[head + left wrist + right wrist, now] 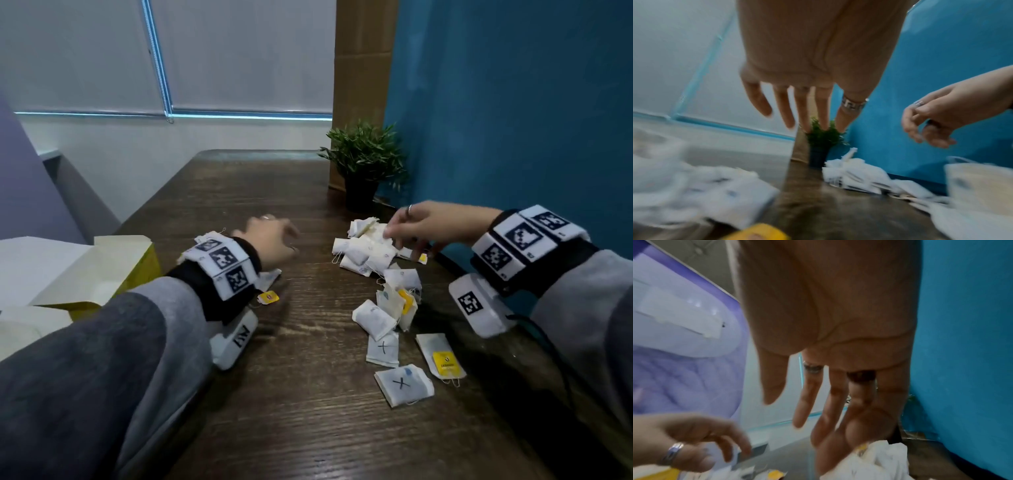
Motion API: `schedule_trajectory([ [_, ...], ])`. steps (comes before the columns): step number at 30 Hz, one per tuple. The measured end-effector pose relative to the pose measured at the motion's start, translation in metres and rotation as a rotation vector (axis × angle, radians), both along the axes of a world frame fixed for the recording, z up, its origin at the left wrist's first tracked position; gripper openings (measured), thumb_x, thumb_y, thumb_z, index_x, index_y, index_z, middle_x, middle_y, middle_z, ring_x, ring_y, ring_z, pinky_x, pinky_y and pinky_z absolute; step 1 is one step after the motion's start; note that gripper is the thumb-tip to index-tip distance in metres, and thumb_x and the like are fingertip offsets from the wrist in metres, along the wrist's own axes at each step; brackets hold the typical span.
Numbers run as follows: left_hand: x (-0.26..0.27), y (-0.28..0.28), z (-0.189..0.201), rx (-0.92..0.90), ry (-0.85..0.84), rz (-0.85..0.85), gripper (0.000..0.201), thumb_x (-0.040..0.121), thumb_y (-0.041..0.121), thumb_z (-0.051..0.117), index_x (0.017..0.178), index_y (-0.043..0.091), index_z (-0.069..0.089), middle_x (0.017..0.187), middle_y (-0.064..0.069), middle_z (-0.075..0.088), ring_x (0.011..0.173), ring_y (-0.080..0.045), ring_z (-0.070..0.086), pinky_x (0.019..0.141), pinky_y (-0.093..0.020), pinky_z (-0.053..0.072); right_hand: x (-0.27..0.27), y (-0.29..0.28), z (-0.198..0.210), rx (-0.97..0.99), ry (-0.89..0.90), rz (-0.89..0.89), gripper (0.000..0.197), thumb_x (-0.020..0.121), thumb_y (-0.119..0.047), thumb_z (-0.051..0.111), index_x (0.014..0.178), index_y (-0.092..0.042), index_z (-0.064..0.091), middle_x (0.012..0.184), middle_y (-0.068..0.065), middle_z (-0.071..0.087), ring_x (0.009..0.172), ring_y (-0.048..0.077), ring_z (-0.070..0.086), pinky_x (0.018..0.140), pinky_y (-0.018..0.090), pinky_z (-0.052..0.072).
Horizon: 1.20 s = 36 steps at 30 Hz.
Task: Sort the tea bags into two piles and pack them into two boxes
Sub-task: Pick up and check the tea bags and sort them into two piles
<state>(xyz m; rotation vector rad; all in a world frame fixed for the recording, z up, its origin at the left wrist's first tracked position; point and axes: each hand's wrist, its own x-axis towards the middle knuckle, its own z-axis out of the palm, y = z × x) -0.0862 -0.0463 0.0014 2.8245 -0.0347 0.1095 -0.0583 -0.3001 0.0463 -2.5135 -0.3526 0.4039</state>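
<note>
White tea bags lie on the dark wooden table [291, 428] in a far heap [364, 248] and a looser near group [394, 301]. Two bags marked X [402, 382] and one with a yellow tag [443, 358] lie nearest me. A few bags [269, 279] sit by my left wrist. My right hand [407, 236] hovers over the far heap [869, 457], fingers stretched down, holding nothing. My left hand [274, 240], blurred, is spread open above the table left of that heap [855, 175]. An open yellow box [102, 270] stands at the left.
A small potted plant [363, 164] stands at the back beside the blue wall [513, 102], just behind the far heap. A cardboard panel [363, 68] rises behind it. A white flap [30, 260] lies left of the yellow box.
</note>
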Motion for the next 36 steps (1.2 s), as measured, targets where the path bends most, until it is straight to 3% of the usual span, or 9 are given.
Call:
schedule_trajectory([
  [5,-0.022,-0.075,-0.007,-0.045,0.399,-0.443,0.048,0.084,0.022,0.067,0.13,0.017,0.051,0.127,0.0,0.058,0.107,-0.013,0.055,0.087,-0.021,0.04,-0.027,0.004,-0.026,-0.325,0.164,0.243,0.04,0.082,-0.044,0.066,0.117,-0.025,0.058,0.109,0.003,0.064,0.069,0.01,0.066,0.065,0.023,0.054],
  [11,-0.027,-0.1,-0.022,0.151,0.431,-0.452,0.051,0.081,0.022,0.071,0.126,0.012,0.05,0.119,-0.005,0.058,0.092,-0.013,0.047,0.067,-0.021,0.038,-0.026,-0.007,-0.044,-0.386,0.02,0.292,0.023,0.08,-0.019,0.072,0.097,-0.031,0.061,0.079,-0.002,0.056,0.066,0.014,0.056,0.062,0.024,0.045],
  [16,-0.027,-0.087,-0.025,0.052,0.451,-0.385,0.032,0.074,0.034,0.076,0.075,0.023,0.046,0.075,0.008,0.047,0.068,-0.007,0.042,0.057,-0.023,0.032,-0.027,-0.016,-0.037,-0.125,-0.106,0.163,0.022,0.087,-0.02,0.065,0.108,-0.022,0.06,0.069,-0.006,0.05,0.056,0.005,0.047,0.052,0.016,0.04],
  [19,-0.028,-0.071,-0.021,-0.22,0.386,-0.301,0.028,0.077,0.029,0.074,0.077,0.02,0.048,0.073,0.007,0.054,0.062,-0.005,0.051,0.057,-0.022,0.04,-0.03,-0.015,-0.034,0.041,-0.165,0.096,0.018,0.089,-0.02,0.062,0.106,-0.02,0.055,0.073,-0.003,0.049,0.052,0.005,0.05,0.045,0.016,0.044],
  [22,-0.032,-0.055,-0.016,-0.749,0.376,-0.152,0.008,0.091,0.012,0.057,0.093,0.009,0.05,0.074,-0.003,0.057,0.045,-0.006,0.059,0.046,-0.02,0.049,-0.035,-0.007,-0.032,0.282,-0.173,0.057,0.016,0.09,-0.018,0.061,0.105,-0.019,0.054,0.073,0.001,0.048,0.044,0.009,0.055,0.038,0.018,0.046],
  [25,-0.038,-0.043,-0.011,-1.119,0.415,-0.084,0.012,0.097,0.01,0.043,0.091,0.008,0.054,0.076,-0.006,0.056,0.056,-0.015,0.065,0.051,-0.023,0.054,-0.042,0.006,-0.029,0.41,-0.178,0.093,0.011,0.09,-0.018,0.061,0.094,-0.026,0.054,0.066,-0.002,0.051,0.038,0.005,0.052,0.036,0.018,0.044],
  [28,-0.044,-0.04,-0.01,-1.271,0.4,-0.127,0.02,0.097,0.01,0.039,0.093,0.008,0.059,0.084,-0.007,0.062,0.068,-0.018,0.066,0.058,-0.029,0.052,-0.048,0.02,-0.028,0.532,-0.124,0.143,0.009,0.09,-0.018,0.061,0.093,-0.025,0.056,0.054,-0.011,0.05,0.04,0.003,0.048,0.037,0.019,0.044],
  [32,-0.052,-0.04,-0.022,-1.42,0.402,-0.064,0.029,0.092,0.008,0.036,0.108,0.004,0.06,0.093,-0.011,0.064,0.075,-0.023,0.061,0.069,-0.034,0.05,-0.052,0.035,-0.027,0.658,-0.03,0.19,0.009,0.089,-0.017,0.061,0.095,-0.024,0.057,0.07,0.008,0.052,0.049,0.01,0.05,0.037,0.018,0.042],
  [36,-0.06,-0.032,-0.031,-1.546,0.532,-0.082,0.035,0.089,0.014,0.035,0.115,0.009,0.057,0.11,-0.015,0.059,0.096,-0.031,0.055,0.089,-0.05,0.045,-0.053,0.041,-0.027,0.711,0.018,0.171,0.009,0.09,-0.016,0.06,0.096,-0.022,0.057,0.068,0.005,0.05,0.053,0.012,0.048,0.037,0.017,0.041],
])
